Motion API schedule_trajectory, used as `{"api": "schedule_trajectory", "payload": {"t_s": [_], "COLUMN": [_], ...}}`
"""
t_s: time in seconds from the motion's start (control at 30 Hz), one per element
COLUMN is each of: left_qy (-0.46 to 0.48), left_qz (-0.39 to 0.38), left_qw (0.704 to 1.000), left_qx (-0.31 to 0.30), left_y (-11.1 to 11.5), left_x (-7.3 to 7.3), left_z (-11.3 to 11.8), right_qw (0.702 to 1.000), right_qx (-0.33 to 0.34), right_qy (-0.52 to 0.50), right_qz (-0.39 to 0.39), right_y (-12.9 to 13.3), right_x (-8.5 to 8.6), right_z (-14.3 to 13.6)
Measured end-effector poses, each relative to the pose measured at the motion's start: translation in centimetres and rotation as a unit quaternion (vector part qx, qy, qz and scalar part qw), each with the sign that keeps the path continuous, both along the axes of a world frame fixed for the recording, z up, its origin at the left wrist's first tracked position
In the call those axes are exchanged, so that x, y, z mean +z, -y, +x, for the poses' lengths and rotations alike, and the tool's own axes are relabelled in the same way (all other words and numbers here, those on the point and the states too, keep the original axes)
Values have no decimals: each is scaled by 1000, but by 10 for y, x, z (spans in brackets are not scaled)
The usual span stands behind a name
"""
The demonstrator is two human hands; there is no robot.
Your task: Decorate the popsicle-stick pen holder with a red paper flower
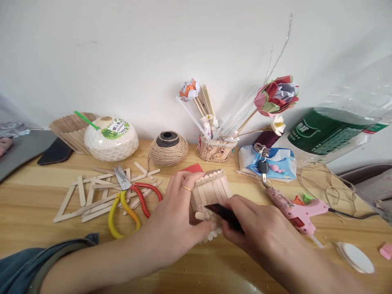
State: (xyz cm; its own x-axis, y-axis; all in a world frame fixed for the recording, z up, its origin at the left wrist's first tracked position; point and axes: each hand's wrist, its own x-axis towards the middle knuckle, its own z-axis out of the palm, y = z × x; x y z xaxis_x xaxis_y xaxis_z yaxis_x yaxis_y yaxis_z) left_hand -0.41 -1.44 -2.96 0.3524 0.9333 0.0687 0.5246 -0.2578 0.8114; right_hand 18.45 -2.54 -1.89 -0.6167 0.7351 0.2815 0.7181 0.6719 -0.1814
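Your left hand [176,222], a gold ring on one finger, curls around the left side of a small box of ice-cream sticks [210,191] at the middle of the wooden table [30,196], fingers on its top edge and thumb against its lower front. Your right hand [263,230] closes on a dark red card [221,212], pinched between thumb and fingers, its tip resting against the front face of the box. The box sits between your two hands, touching both, with a band of twine around its upper rim.

Behind it, against the wall, a stick-built pot [216,150] holds paper flowers, straws and thin sticks; a large red paper flower [277,96] rises from it to the right. A ball of twine [168,149] stands just left of the pot. Further left, a white coconut drink [110,139] with a green straw sits beside a fan-shaped stick bowl [69,128]; what the bowl holds cannot be told.

Loose sticks [88,196] lie scattered left of your hands, with scissors [122,177] and yellow-handled pliers [122,212] on top. To your right lie a pink glue gun [298,208], a tissue pack [275,163] bearing a key, and a green-labelled plastic bottle [324,130].
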Motion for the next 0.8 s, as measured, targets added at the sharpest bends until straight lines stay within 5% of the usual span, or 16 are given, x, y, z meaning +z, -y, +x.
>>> {"api": "schedule_trajectory", "payload": {"t_s": [0.37,0.8], "left_qy": [-1,57], "left_qz": [-21,-93], "left_qw": [999,990], "left_qx": [-32,-95], "left_y": [-3,-17], "left_x": [0,3], "left_z": [-4,-12], "right_qw": [981,998], "right_qx": [-141,15], "right_qy": [-126,62], "right_qz": [-36,20], "right_y": [-8,1], "right_x": [10,14], "right_z": [18,24]}}
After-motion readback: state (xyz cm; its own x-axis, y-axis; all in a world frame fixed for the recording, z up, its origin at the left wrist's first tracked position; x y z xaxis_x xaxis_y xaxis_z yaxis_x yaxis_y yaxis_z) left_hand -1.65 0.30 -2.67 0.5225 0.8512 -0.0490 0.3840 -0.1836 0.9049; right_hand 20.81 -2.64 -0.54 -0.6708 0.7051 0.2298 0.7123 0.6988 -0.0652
